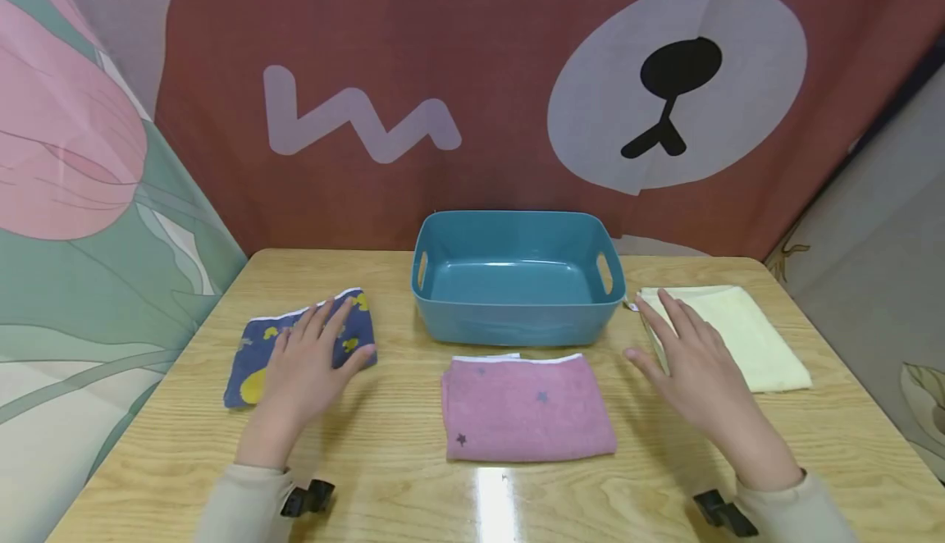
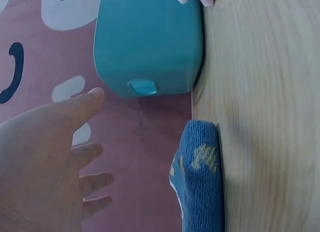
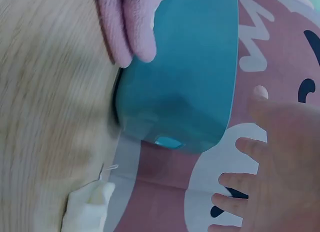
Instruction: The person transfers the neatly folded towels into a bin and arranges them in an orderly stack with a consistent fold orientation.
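Note:
My left hand (image 1: 308, 367) hovers with spread fingers over a folded blue cloth with yellow patterns (image 1: 247, 367). In the left wrist view, a gap shows between that hand and the blue cloth (image 2: 200, 177). At the right, my other hand (image 1: 697, 367) is held with its fingers apart by the near-left part of a folded pale yellow cloth (image 1: 753, 338). The right wrist view has that hand (image 3: 270, 167) raised above the table, holding nothing. Between the hands lies a folded pink cloth with small stars (image 1: 527, 412).
A teal plastic basket (image 1: 517, 326) with cut-out side handles stands behind the pink cloth, near the back of the wooden table (image 1: 384, 494). A printed curtain (image 1: 502, 174) hangs just past the table's far edge, with more patterned fabric at both sides.

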Motion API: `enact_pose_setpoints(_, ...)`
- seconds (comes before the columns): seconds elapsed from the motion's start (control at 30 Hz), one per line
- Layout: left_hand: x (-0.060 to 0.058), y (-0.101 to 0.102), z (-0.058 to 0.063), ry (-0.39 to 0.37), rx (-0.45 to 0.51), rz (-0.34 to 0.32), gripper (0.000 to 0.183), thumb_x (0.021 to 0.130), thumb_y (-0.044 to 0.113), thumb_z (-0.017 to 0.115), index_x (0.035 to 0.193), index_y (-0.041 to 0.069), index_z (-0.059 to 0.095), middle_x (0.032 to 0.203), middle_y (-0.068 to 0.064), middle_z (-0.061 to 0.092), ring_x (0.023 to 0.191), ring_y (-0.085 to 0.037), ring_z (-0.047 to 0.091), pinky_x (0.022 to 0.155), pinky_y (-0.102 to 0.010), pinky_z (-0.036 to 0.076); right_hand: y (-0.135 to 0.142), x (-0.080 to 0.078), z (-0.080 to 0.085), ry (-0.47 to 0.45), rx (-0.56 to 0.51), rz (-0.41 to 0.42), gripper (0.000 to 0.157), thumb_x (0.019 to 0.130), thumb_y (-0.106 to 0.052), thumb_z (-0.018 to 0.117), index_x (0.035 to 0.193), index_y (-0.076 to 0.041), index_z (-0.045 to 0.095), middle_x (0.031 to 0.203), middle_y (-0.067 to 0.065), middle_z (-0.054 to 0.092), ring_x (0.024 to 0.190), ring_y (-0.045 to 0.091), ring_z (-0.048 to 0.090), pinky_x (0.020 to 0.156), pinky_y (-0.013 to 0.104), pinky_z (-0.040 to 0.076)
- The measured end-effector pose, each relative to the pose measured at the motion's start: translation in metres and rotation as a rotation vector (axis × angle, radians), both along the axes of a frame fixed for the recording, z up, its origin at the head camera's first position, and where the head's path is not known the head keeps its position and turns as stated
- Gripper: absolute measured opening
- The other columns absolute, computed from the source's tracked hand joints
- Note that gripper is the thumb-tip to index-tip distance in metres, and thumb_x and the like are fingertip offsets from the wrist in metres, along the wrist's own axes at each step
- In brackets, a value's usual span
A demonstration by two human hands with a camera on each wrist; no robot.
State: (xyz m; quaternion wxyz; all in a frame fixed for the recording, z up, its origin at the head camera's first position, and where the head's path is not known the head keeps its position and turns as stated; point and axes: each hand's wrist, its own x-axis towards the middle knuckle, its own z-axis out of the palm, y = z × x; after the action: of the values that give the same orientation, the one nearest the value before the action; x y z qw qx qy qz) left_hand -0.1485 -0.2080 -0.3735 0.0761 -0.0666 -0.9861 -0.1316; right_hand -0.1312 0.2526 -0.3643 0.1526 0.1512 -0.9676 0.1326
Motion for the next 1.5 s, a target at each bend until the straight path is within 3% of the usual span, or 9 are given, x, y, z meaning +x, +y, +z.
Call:
enact_pose_setpoints(0.2, -0.001, -0.009, 0.003, -0.015, 0.006, 0.015, 0.077, 0.089, 0.060, 0.044, 0.149, 0.021, 0.019, 0.151, -0.016, 0.021, 0.137, -0.040, 0.014, 0.104, -0.065, 0.008, -0.008, 0.004, 0.005, 0.040, -0.002, 0.021, 0.066, 0.091, -0.043, 0.056, 0.146, -0.019, 0.030, 0.150, 0.016, 0.023, 0.135, 0.039, 0.021, 0.100, 0.060, 0.021)
enact_pose_setpoints(0.9, 0.003, -0.049, 0.006, -0.010, 0.054, 0.054, 0.076, 0.092, 0.059, 0.037, 0.148, 0.011, 0.020, 0.146, -0.026, 0.023, 0.131, -0.049, 0.018, 0.098, -0.068, 0.013, -0.039, 0.017, 0.011, 0.064, -0.024, 0.105, 0.069, 0.088, -0.039, 0.061, 0.147, -0.025, 0.027, 0.153, 0.007, 0.018, 0.137, 0.033, 0.020, 0.103, 0.053, 0.025)
enact_pose_setpoints(1.3, 0.008, -0.080, 0.014, -0.012, 0.113, 0.105, 0.076, 0.093, 0.055, 0.039, 0.148, 0.008, 0.017, 0.145, -0.030, 0.021, 0.128, -0.053, 0.020, 0.094, -0.069, 0.018, -0.063, 0.023, 0.012, 0.040, -0.153, 0.158, 0.069, 0.088, -0.032, 0.063, 0.146, -0.029, 0.027, 0.153, -0.003, 0.018, 0.135, 0.033, 0.025, 0.099, 0.061, 0.028)
enact_pose_setpoints(1.5, 0.013, -0.093, 0.016, -0.030, 0.112, 0.122, 0.074, 0.095, 0.053, 0.037, 0.148, 0.005, 0.018, 0.145, -0.031, 0.021, 0.128, -0.052, 0.020, 0.096, -0.067, 0.020, -0.076, 0.026, 0.013, -0.006, -0.210, 0.201, 0.068, 0.090, -0.031, 0.061, 0.146, -0.033, 0.024, 0.152, -0.006, 0.019, 0.135, 0.029, 0.026, 0.101, 0.056, 0.029)
